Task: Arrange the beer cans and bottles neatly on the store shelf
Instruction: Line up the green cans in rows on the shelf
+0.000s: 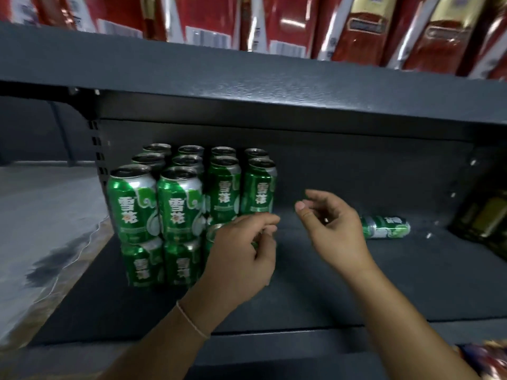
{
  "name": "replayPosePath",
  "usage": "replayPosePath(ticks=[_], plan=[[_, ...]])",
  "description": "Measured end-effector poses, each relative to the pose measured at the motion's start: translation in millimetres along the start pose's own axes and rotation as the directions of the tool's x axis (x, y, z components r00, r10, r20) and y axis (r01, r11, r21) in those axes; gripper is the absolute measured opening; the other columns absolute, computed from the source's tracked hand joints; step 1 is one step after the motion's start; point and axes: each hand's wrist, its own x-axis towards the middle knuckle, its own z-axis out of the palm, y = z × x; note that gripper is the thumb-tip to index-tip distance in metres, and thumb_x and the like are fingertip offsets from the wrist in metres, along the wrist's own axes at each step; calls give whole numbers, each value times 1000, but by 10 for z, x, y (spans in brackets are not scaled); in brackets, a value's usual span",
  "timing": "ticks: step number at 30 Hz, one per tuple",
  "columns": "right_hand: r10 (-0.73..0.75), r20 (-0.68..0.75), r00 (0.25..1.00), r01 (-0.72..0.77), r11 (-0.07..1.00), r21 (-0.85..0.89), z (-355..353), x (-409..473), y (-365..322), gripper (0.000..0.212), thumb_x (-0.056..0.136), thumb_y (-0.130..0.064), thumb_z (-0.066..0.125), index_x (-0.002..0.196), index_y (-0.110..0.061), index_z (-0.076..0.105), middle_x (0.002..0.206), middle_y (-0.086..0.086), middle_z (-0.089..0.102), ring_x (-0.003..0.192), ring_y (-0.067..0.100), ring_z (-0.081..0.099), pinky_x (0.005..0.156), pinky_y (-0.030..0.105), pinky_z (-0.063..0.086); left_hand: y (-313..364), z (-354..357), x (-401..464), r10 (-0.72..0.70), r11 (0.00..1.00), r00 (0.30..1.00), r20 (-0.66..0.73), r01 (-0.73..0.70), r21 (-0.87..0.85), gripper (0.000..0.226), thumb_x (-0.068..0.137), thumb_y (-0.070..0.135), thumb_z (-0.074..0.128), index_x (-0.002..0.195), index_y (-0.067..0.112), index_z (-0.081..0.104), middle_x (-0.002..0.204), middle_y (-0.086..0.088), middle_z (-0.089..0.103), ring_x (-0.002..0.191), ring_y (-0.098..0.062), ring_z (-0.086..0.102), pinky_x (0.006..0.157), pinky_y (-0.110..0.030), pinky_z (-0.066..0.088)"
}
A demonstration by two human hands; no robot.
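Green beer cans (179,204) stacked two tiers at shelf (356,283) left; one can (385,227) lies toppled. Left hand (241,259) and right hand (332,231) loosely curled, holding nothing.

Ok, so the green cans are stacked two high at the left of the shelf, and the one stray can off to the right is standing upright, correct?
Not quite. The stray can is lying on its side on the shelf, not upright; the head view shows it just behind the right hand. The rest holds: the stacked green cans stand two high at the left.
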Motion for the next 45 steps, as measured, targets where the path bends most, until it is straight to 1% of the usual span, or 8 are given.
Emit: replayPosePath(ticks=[7,14,17,20,25,33,40,45], plan=[[68,-96,993,-79,990,-120,-943,328,559,26,88,-10,71,112,-15,64,101,9,70,91,14,66,74,5,48,117,1074,353,-29,1000,995,93,28,8,36,85,10,50,117,16,64,108,3,67,93,-3,63,81,-18,52],[105,-68,992,-119,960,-255,-1491,731,1026,33,89,-9,69,121,-9,62,98,3,65,81,6,60,77,11,50,-39,1919,716,-296,950,923,247,258,174,47,88,5,48,135,11,49,130,-5,54,116,-17,55,96,-18,38],[129,24,991,-112,929,-352,-1565,890,1189,41,87,-11,71,127,-11,60,109,3,65,98,13,62,87,13,47,-173,2171,773,-410,910,872,267,370,189,48,86,4,48,134,9,49,130,-8,56,119,-23,54,102,-30,42],[120,164,979,-27,877,-480,-1559,1025,1330,55,84,-13,72,136,-11,56,128,7,64,121,21,59,107,27,43,-261,2357,795,-502,864,828,251,473,169,50,87,4,47,136,10,46,131,-7,56,118,-23,54,98,-28,44],[161,419,894,183,722,-667,-1391,1170,1460,72,77,-11,66,146,-14,44,142,11,54,132,28,48,110,30,38,-289,2509,747,-532,847,826,187,519,114,45,86,-4,45,130,6,49,124,-7,59,100,-11,53,82,-18,39],[196,422,885,281,498,-821,-1170,1210,1725,78,81,-34,67,149,-25,30,142,2,48,130,31,36,103,39,29,-414,2511,634,-517,855,846,131,506,111,47,87,-5,46,131,10,51,114,1,59,97,-4,49,71,4,33],[110,397,911,273,562,-781,-1165,1150,1810,93,80,-46,68,156,-29,17,143,0,43,129,26,31,101,35,25,-516,2605,592,-494,863,865,89,476,172,29,92,11,46,118,15,59,112,-4,64,98,-13,59,84,-17,44],[58,270,961,84,870,-486,-1217,1111,1887,91,74,-38,82,151,-25,35,141,2,49,129,22,37,109,28,28,-469,2571,652,-533,836,846,-21,523,-164,32,97,34,48,123,16,55,110,7,63,97,-5,60,86,-19,47]])
